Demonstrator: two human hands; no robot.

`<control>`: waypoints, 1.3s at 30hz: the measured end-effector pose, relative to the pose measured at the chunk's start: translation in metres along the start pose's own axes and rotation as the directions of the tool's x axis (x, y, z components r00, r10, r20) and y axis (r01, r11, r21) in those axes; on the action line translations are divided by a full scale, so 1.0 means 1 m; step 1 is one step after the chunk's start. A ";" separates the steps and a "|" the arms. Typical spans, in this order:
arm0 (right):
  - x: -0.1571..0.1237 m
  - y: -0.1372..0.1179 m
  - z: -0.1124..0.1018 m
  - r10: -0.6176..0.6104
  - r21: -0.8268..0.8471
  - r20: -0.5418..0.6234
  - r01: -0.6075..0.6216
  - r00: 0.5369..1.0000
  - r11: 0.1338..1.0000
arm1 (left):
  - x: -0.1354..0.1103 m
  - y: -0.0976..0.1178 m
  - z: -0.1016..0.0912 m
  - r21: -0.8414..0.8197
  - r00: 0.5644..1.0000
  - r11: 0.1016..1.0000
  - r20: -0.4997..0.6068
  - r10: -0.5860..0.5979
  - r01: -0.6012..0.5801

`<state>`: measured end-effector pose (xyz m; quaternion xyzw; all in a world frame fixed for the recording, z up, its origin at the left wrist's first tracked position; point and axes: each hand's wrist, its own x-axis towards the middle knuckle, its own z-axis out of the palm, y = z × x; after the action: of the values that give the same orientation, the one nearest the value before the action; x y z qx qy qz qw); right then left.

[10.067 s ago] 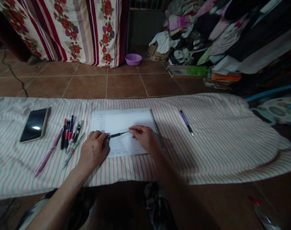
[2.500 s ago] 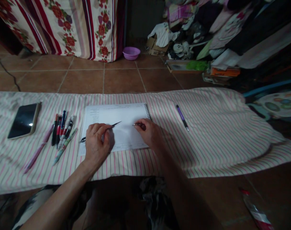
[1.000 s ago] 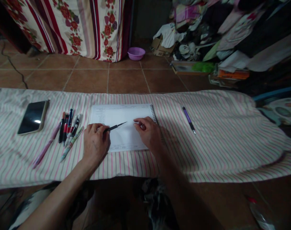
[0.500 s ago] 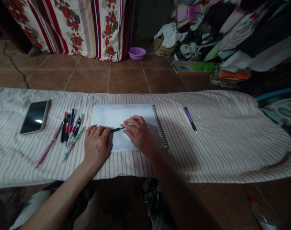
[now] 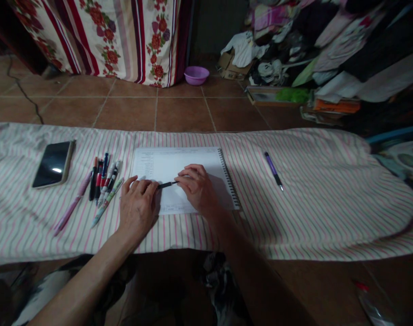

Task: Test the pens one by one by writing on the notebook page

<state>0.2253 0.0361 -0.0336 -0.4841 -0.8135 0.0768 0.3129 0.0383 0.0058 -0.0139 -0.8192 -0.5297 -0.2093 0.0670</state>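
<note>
Both my hands are over a spiral-bound notebook (image 5: pixel 186 156) that lies open at a mostly blank white page. A black pen (image 5: pixel 165 185) spans the gap between them. My left hand (image 5: pixel 138 199) has its fingers closed on the pen's thick end, which the hand partly hides. With thumb and fingertips pinched, my right hand (image 5: pixel 196 185) grips the pen's thin end; whether this is the tip or a refill I cannot tell. To the right of the notebook lies a purple and black pen (image 5: pixel 273 170).
Left of the notebook lie several pens (image 5: pixel 104 179) in a bunch, with a long pink pen (image 5: pixel 72 203) beside them. A dark-screened phone (image 5: pixel 53 164) rests farther left. Everything lies on a striped cloth (image 5: pixel 315 194). Beyond it, a purple basin (image 5: pixel 196 75) stands on the tiled floor.
The whole view has shifted slightly, so the things on the cloth appear a little farther right. My hands keep the same hold on the black pen.
</note>
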 end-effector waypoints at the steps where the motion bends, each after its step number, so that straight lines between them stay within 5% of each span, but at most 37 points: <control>1: 0.000 0.000 -0.001 0.004 -0.002 0.000 -0.004 1.000 1.000 | 0.000 -0.001 0.000 0.010 1.000 1.000 0.003 0.003 -0.003; 39: 0.008 -0.002 0.002 0.047 -0.075 -0.017 -0.048 0.999 0.996 | -0.023 -0.033 -0.017 0.105 1.000 0.994 -0.005 0.018 -0.017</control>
<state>0.2204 0.0422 -0.0311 -0.5154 -0.8016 0.0498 0.2990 -0.0041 -0.0050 -0.0116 -0.8186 -0.5327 -0.1828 0.1133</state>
